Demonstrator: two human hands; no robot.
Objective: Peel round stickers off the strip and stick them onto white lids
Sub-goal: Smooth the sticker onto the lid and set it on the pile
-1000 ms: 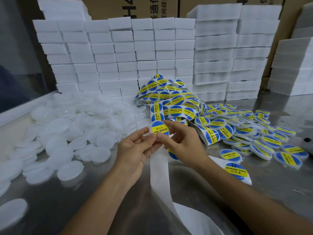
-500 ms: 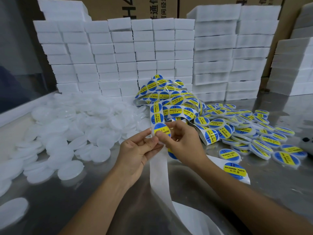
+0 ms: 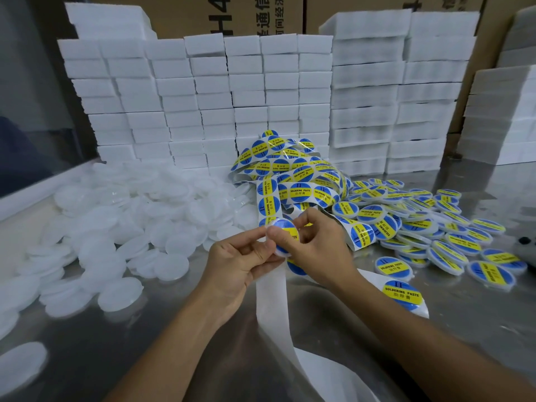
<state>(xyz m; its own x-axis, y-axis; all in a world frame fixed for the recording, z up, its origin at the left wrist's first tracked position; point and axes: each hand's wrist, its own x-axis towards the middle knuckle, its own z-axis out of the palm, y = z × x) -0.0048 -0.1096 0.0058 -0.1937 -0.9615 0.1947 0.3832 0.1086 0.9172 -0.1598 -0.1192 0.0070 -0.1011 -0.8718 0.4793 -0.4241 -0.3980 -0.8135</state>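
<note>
While the steel bench (image 3: pixel 121 352) carries everything in loose heaps, no bin or tray shows anywhere on it: far back stand stacked white foam blocks (image 3: pixel 261 91) before cardboard cartons (image 3: pixel 261 13), whose contents you cannot see. To the left spreads the heap of bare white lids (image 3: pixel 124 221); to the right lie the finished lids (image 3: pixel 435 227), each already wearing its blue and yellow label. Between the two heaps the tangled sticker strip (image 3: pixel 293 175) runs near to your hands, and its emptied white backing (image 3: pixel 271 309) trails toward you.

Your left hand (image 3: pixel 235 268) pinches the strip at its edge. Your right hand (image 3: pixel 316 245) has its grip closed on the round sticker (image 3: pixel 285 237), thumb across its face. Whether that sticker is half peeled or already sits on a lid, the view does not settle.

If it is peeling, I judge you do best to hold the backing taut with the left hand and roll the sticker off slowly. Touch only its rim, so the glue stays clean. Then centre it over a bare lid before pressing from the middle outward.
</note>
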